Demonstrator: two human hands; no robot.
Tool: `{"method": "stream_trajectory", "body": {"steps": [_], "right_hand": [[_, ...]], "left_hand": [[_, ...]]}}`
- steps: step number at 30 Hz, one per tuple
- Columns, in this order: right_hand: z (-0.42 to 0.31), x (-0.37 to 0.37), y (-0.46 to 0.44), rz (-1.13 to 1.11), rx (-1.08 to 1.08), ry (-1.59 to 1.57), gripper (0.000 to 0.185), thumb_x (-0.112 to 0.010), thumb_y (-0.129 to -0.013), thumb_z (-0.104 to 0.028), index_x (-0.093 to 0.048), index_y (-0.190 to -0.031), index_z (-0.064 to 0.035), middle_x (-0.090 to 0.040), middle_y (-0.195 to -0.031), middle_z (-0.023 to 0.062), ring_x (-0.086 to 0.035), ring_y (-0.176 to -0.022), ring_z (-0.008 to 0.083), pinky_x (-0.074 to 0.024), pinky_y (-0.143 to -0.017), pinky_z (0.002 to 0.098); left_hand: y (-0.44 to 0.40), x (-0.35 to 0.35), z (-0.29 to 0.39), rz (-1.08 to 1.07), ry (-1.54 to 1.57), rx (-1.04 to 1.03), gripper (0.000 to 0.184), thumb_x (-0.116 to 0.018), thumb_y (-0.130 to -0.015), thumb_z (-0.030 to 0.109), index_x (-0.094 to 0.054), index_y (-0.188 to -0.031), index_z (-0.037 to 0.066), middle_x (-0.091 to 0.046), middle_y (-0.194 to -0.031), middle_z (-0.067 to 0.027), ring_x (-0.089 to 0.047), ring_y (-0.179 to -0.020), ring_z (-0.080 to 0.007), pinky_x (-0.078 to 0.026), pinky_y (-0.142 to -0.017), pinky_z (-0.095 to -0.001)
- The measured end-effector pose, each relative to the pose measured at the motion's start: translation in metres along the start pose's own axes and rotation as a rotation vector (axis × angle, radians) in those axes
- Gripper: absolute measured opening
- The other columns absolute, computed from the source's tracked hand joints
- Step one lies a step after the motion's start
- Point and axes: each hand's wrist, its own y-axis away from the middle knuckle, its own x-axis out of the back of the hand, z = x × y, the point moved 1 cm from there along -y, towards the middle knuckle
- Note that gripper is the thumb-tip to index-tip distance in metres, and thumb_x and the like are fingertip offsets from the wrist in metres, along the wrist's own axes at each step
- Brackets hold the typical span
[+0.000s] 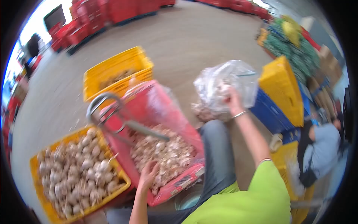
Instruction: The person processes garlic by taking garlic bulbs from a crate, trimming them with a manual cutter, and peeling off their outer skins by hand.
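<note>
Garlic pieces (173, 145), 1 heap: small, loose, white to pinkish-tan, mixed with what look like papery skins; individual pieces partly blurred. Housed in 1 pink crate (175, 112), long and deep, standing to the left of a denim-clad knee (218, 149). Garlic bulbs (71, 175), 1 full load: whole, rounded, off-white with tan patches, piled in 1 yellow crate (36, 181) just beside the pink crate, on its left. Clear plastic bag (244, 74), 1: crumpled, shiny, pale pinkish contents in its lower part, on the floor (179, 44) to the right of the pink crate. Hands, 2: the left hand (148, 174) is at the near left part of the heap, fingers loosely spread and parted, the pieces directly beyond and beside it; the right hand (233, 100) is at the bag, fingers bent, with the heap well to its left; blur prevents telling whether it grips anything. Grey metal fixture (147, 130), 1: curved loop with a straight arm, the arm extending over the heap. Second yellow crate (112, 65), 1: beyond the pink crate, brownish contents at its bottom.
</note>
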Motion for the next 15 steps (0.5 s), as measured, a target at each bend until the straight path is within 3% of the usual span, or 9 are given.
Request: {"method": "stream_trajectory", "body": {"steps": [2,5,6,7,8,12,14,15], "right_hand": [[0.025,0.057,-0.054,-0.102,0.212,0.423,0.018,-0.05,-0.089,-0.025,-0.06,-0.095,-0.0108,-0.058,-0.087,0.0029,-0.054,-0.075,0.0089,-0.0465,-0.059,0.0249],[0.087,0.148,-0.127,-0.242,-0.068,0.004,0.021,-0.051,-0.088,-0.018,-0.055,-0.106,-0.0077,-0.057,-0.092,0.0023,-0.055,-0.081,0.0113,-0.0465,-0.071,0.0276],[0.102,0.165,-0.136,-0.181,0.0,0.137,0.031,-0.053,-0.088,-0.019,-0.05,-0.116,-0.0058,-0.055,-0.097,0.0022,-0.053,-0.089,0.0114,-0.0446,-0.078,0.0279],[0.074,0.12,-0.086,0.071,-0.061,0.293,0.04,-0.053,-0.089,-0.021,-0.043,-0.123,-0.0038,-0.052,-0.103,0.0028,-0.051,-0.095,0.0119,-0.0425,-0.083,0.0278],[0.066,0.106,-0.064,0.012,-0.036,0.297,0.041,-0.054,-0.089,-0.023,-0.043,-0.123,-0.0027,-0.051,-0.107,0.0044,-0.05,-0.098,0.012,-0.0419,-0.085,0.0273],[0.032,0.041,-0.004,-0.069,0.021,0.409,0.03,-0.05,-0.091,-0.02,-0.05,-0.115,-0.0018,-0.051,-0.108,0.004,-0.05,-0.1,0.0123,-0.0414,-0.085,0.0254],[0.02,0.008,0.021,-0.119,0.054,0.433,0.025,-0.049,-0.092,-0.018,-0.052,-0.111,-0.0018,-0.052,-0.105,0.0038,-0.05,-0.098,0.0123,-0.0414,-0.084,0.0249],[0.016,-0.01,0.029,-0.162,0.069,0.436,0.023,-0.049,-0.092,-0.018,-0.054,-0.108,-0.0022,-0.053,-0.102,0.0036,-0.051,-0.096,0.0119,-0.0418,-0.082,0.0247]], "left_hand": [[-0.006,-0.001,-0.015,0.018,-0.223,-0.12,0.039,-0.052,-0.09,0.028,-0.049,-0.115,-0.002,-0.058,-0.108,-0.0161,-0.056,-0.099,-0.0246,-0.045,-0.085,-0.0324],[0.009,0.006,0.003,0.018,-0.538,-0.153,0.043,-0.056,-0.086,0.029,-0.048,-0.118,0.001,-0.057,-0.112,-0.0174,-0.054,-0.105,-0.0299,-0.044,-0.087,-0.0365],[0.021,0.013,0.017,0.039,-0.7,-0.181,0.043,-0.058,-0.085,0.031,-0.049,-0.117,0.004,-0.058,-0.11,-0.0175,-0.054,-0.105,-0.0315,-0.044,-0.087,-0.0372],[0.031,0.032,0.03,0.059,-0.778,-0.103,0.043,-0.06,-0.082,0.032,-0.052,-0.114,0.005,-0.059,-0.106,-0.0169,-0.055,-0.102,-0.0323,-0.044,-0.085,-0.0382],[0.035,0.047,0.039,0.062,-0.851,-0.035,0.042,-0.062,-0.08,0.034,-0.054,-0.11,0.006,-0.06,-0.102,-0.0164,-0.056,-0.099,-0.0331,-0.045,-0.084,-0.0392],[0.063,0.167,0.035,0.69,-1.041,0.067,0.02,-0.064,-0.073,0.022,-0.061,-0.083,0.006,-0.062,-0.081,-0.0152,-0.06,-0.078,-0.032,-0.048,-0.068,-0.0401],[0.072,0.227,0.019,1.023,-1.144,0.033,0.015,-0.059,-0.073,0.014,-0.059,-0.085,0.004,-0.061,-0.082,-0.0174,-0.059,-0.08,-0.0331,-0.047,-0.073,-0.0411],[0.073,0.246,0.014,1.019,-1.138,0.127,0.024,-0.06,-0.076,0.02,-0.058,-0.096,0.006,-0.06,-0.09,-0.017,-0.058,-0.087,-0.0341,-0.046,-0.077,-0.0421]]}}
